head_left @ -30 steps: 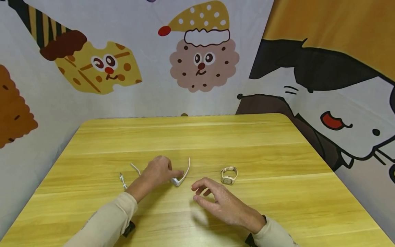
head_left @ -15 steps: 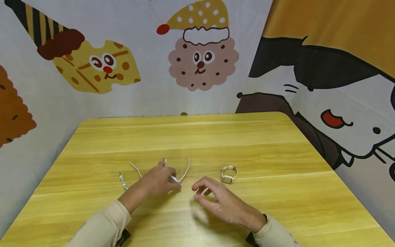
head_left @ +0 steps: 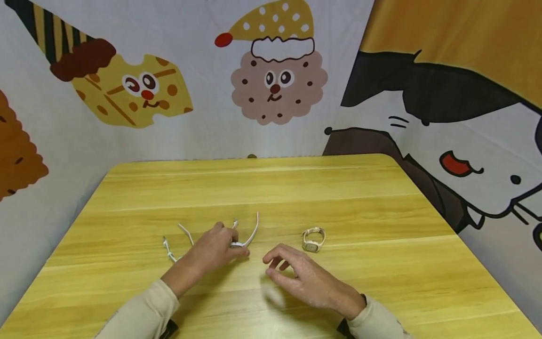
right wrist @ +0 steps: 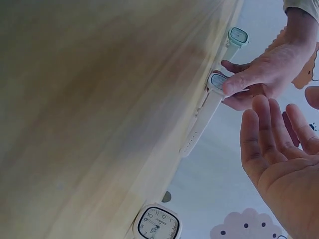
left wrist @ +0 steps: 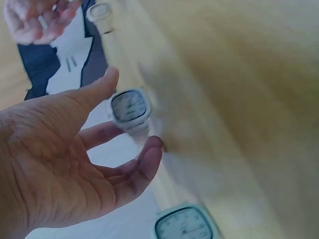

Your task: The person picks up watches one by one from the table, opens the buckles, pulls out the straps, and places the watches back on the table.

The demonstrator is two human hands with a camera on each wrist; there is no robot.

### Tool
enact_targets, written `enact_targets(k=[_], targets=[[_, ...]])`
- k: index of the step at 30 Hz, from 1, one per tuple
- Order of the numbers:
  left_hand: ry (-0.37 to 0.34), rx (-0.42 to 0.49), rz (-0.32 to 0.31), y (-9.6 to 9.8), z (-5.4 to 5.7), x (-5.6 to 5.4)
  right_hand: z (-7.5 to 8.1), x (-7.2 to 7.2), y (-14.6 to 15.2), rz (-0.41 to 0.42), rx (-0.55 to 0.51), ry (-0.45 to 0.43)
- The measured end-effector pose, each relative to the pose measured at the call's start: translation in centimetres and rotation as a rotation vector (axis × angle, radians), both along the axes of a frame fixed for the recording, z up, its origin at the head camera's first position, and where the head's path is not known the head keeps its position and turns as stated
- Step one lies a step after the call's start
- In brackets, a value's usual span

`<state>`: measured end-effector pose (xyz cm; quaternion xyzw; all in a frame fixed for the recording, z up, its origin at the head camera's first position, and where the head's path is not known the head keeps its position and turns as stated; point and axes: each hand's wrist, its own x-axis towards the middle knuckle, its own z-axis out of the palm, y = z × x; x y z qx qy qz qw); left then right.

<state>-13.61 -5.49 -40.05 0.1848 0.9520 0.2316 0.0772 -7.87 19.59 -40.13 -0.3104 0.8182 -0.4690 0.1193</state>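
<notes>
My left hand [head_left: 213,247] holds a white wristwatch [head_left: 253,234] at its case, thumb in front and fingers around the side. The strap halves stand apart, unbuckled. In the left wrist view the square dial of this wristwatch [left wrist: 130,105] shows between thumb and fingers. My right hand [head_left: 309,278] hovers over the table with loosely bent fingers, holding nothing. Beyond it stands a cream wristwatch [head_left: 314,246], its strap closed in a loop. A pale green wristwatch [left wrist: 184,224] lies left of my left hand; in the head view only its strap [head_left: 169,249] shows, the case hidden behind the hand.
The wood-grain table [head_left: 360,197] extends to a rounded far edge. Behind and beside it hangs a white cloth [head_left: 203,94] printed with cartoon figures. The cream wristwatch is just past the right fingertips.
My left hand has shifted its fingers on the white wristwatch, the thumb coming to the near side, and the watch has turned slightly. The right hand has stayed in place.
</notes>
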Motion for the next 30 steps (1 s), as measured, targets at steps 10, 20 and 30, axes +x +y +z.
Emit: enact_targets(k=[10,20,30], targets=[[0.100,-0.049,0.036,-0.1,1.1,0.2,0.1,0.2,0.1,-0.041,-0.047,0.205],[0.259,-0.074,0.036,0.2,1.2,0.9,0.0,0.3,0.4,-0.060,-0.011,0.219],[0.314,-0.012,0.053,0.1,1.1,1.7,0.3,-0.5,2.4,-0.245,0.145,0.400]])
